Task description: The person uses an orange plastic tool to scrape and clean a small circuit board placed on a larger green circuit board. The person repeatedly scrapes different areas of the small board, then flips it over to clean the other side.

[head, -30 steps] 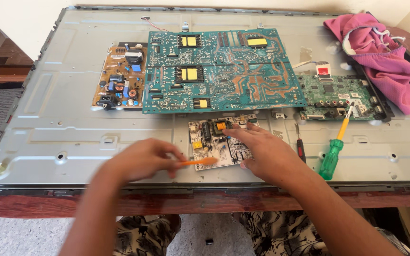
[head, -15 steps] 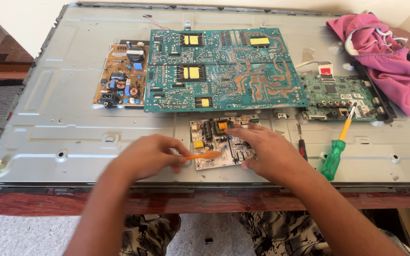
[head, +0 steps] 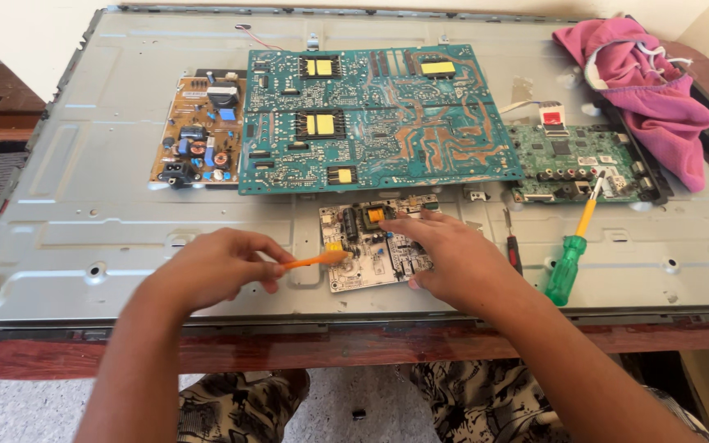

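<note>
Here the left hand pinches a thin orange plastic stick, its tip on the small pale circuit board that lies on the grey metal panel. The right hand presses flat on this board, fingers spread. If the stick slips, it may scrape a component, or the board may slide toward the counter edge.

Orange tool tip apparently nudged onto small board.
</note>
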